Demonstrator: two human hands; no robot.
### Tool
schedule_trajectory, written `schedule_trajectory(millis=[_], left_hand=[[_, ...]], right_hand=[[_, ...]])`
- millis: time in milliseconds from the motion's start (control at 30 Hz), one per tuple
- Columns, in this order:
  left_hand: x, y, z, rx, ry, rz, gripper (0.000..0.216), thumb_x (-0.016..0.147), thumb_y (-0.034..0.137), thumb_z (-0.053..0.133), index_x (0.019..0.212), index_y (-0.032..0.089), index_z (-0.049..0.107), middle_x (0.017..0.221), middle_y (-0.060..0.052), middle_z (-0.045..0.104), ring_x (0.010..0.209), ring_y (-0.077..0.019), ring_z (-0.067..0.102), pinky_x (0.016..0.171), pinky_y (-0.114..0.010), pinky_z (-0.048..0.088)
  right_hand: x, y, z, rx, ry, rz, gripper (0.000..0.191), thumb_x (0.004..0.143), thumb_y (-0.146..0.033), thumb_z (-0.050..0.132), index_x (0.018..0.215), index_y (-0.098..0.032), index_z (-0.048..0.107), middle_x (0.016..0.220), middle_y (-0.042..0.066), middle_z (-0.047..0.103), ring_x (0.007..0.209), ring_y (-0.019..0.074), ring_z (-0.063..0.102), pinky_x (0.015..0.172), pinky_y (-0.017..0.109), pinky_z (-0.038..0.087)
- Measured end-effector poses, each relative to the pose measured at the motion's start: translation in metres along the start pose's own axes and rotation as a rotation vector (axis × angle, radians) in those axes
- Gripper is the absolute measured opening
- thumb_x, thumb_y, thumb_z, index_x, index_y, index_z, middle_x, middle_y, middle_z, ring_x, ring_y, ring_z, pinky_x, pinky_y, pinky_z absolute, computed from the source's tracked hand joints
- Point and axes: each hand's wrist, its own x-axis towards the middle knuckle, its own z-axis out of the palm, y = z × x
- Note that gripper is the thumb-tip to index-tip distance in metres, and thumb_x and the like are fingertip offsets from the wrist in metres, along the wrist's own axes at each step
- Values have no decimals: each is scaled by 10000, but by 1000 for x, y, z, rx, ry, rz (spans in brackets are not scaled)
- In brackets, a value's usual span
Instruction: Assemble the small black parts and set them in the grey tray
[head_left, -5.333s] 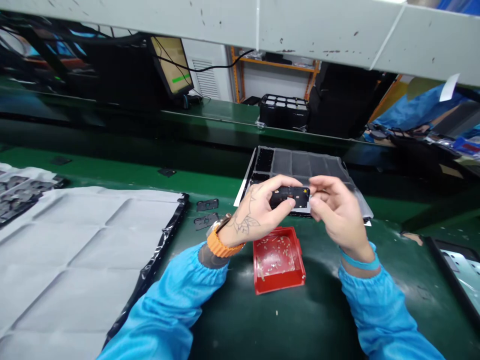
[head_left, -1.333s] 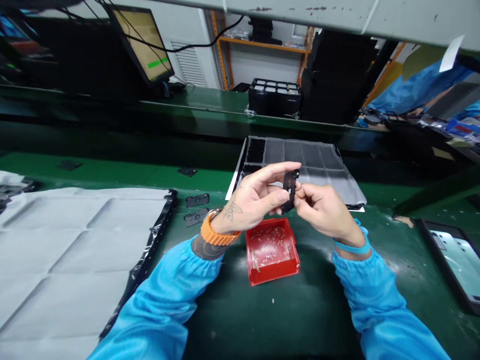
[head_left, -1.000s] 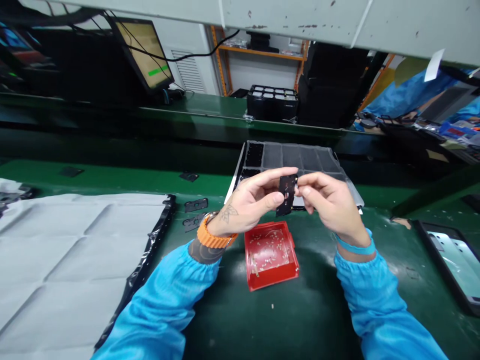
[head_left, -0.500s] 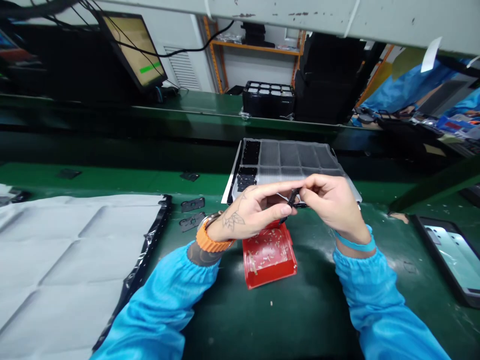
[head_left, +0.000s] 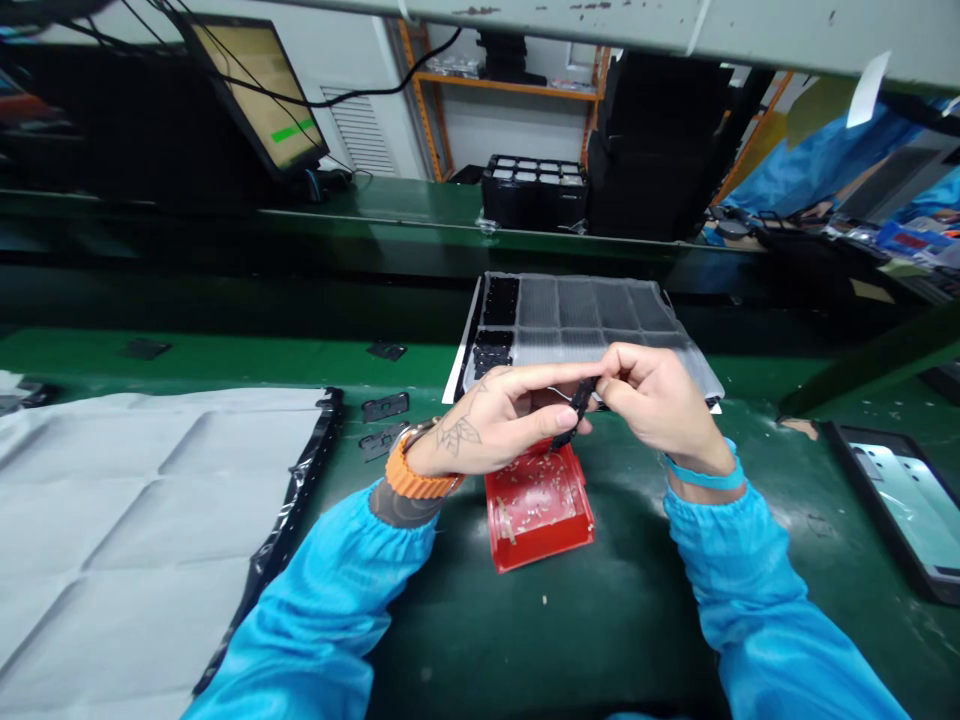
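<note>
My left hand (head_left: 499,420) is closed on a small, thin black plastic part (head_left: 576,412), gripping it between thumb and fingers and tilting it on edge. At the part's upper end, my right hand (head_left: 664,405) pinches with thumb and forefinger; its other fingers are curled in. Whether a tiny piece also sits in that pinch is hidden. Just below both hands stands a red bin (head_left: 540,510) with many small pale bits scattered inside. Behind them lies a tray (head_left: 585,305) of pockets under a translucent sheet, with black parts (head_left: 493,352) at its left side.
Flat black parts (head_left: 385,406) lie left of my hands on the green bench (head_left: 465,640). A large white sectioned sheet (head_left: 135,520) with a black border covers the left. On the right is a black-framed pale panel (head_left: 911,500). A monitor (head_left: 259,90) and a black box (head_left: 534,195) stand behind.
The black part has turned slightly in my fingers, showing more of its flat face. Both hands stay close together over the bin, and the view has shifted a little.
</note>
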Motion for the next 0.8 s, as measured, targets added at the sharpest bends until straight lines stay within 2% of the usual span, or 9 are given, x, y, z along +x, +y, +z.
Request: schedule_trajectory(millis=[167,233,367,500,800], left_hand=[[0,2,-1,91,-24,-19,478,956,325,716,1405,168,670,914,-79,783,813,-181,767,686,-209,584],[-1,2,-1,43,-27,-51,488,945,334,735,1402,174,673,951,-90,790,847,-196,774,721,-228,601],[-1,-2,0,-255,10,-56,454,930,339,762,1362,211,702,1106,-102,781,946,-229,792,855,-298,642],[2,-4,2,-452,-5,-18,377,934,302,762,1306,242,734,1088,-82,784,914,-209,798,835,-293,660],[2,0,4,-451,14,-38,377,908,297,789,1274,216,748,1071,-91,780,905,-210,785,825,-315,665]], right_hand=[[-2,-1,-1,36,-46,38,34,728,-211,616,706,-190,601,629,-17,631,582,121,558,553,250,402],[-2,-1,-2,85,-65,56,32,719,-194,627,700,-189,602,633,-15,638,586,122,566,558,250,407],[-2,-3,-4,205,-94,33,105,765,-208,695,704,-182,613,672,5,684,603,121,588,584,254,438],[-3,-5,-5,284,-118,-11,126,823,-222,728,739,-176,646,690,1,693,560,90,548,573,242,441],[-5,-12,-4,219,-89,1,173,813,-278,741,712,-179,641,672,12,692,575,111,578,542,244,443]])
